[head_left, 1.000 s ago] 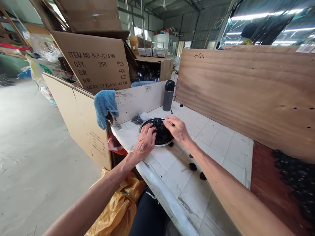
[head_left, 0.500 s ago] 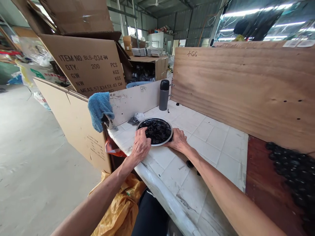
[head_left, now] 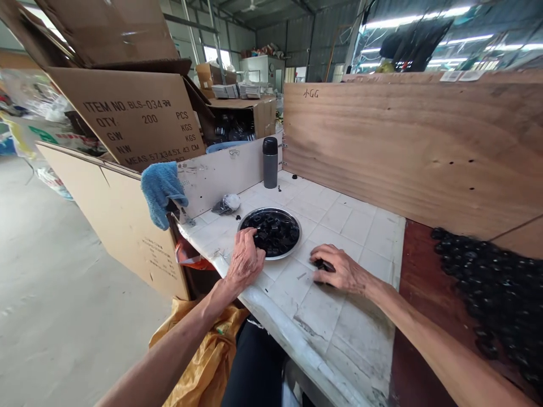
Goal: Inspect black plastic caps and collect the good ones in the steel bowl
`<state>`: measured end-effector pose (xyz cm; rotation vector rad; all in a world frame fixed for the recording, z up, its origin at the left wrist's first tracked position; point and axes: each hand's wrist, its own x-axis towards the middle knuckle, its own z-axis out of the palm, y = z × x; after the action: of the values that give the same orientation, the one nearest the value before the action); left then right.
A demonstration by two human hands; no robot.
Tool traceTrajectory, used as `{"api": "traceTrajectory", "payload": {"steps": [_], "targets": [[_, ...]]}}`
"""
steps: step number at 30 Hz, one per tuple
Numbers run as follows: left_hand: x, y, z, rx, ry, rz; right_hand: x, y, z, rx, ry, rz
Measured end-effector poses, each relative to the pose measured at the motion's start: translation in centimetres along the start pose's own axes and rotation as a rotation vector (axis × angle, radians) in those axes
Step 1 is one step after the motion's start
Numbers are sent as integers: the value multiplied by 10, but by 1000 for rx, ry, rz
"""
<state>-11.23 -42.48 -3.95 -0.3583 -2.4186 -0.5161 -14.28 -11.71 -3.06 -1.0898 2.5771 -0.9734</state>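
Note:
A round metal tray [head_left: 299, 239] full of small black parts [head_left: 271, 229] rests on the white-topped table [head_left: 360, 223]. My left hand [head_left: 246, 257] is at the tray's near left rim, its curled fingertips over the parts; whether they pinch one is hidden. To the right of the tray, my right hand [head_left: 339, 268] curls around black pieces [head_left: 324, 265] on the tabletop. On the red surface at the far right lies a large pile of shiny black parts [head_left: 492, 288].
A dark bottle [head_left: 270, 163] stands by the low white board. Near it lies a small plastic bag [head_left: 227, 204]. A blue cloth [head_left: 161, 192] hangs over the table's left corner. A wooden panel [head_left: 403, 147] borders the back; cartons [head_left: 139, 118] stand left.
My right hand has left the tray's right rim and moved right and nearer to the loose black pieces, closing around them. The tray sits slightly nearer me, and the camera view has shifted right.

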Motion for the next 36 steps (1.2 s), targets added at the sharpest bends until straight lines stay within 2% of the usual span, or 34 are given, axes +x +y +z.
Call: {"api": "traceTrajectory", "payload": {"steps": [4,8,11,15,18,20,22,25,27,30,33,36], "targets": [[-11,28,-4,-136,-75,25,-38,-15,14,-266,82,51],[-22,49,-9,-228,-123,7,-47,-19,29,-373,199,20],[-30,56,-11,-238,-71,-4,-52,-12,31,-387,280,-33],[-34,54,-9,-198,64,-201,-70,0,29,-473,384,-78],[-33,53,-10,-207,108,-373,-89,10,32,-533,485,21],[-33,55,-14,-220,74,-447,-98,13,35,-526,511,70],[-32,58,-19,-251,-21,-502,-103,12,37,-508,505,92],[-29,61,-19,-341,-140,-620,-97,1,41,-451,475,114],[-27,60,-15,-401,-140,-697,-86,-10,44,-325,487,115],[-24,55,-8,-470,-105,-725,-64,-28,54,-151,504,153],[-24,54,-4,-476,-90,-699,-45,-39,65,-208,432,222],[-25,57,-4,-462,-80,-687,-35,-41,71,-280,389,228]]}}
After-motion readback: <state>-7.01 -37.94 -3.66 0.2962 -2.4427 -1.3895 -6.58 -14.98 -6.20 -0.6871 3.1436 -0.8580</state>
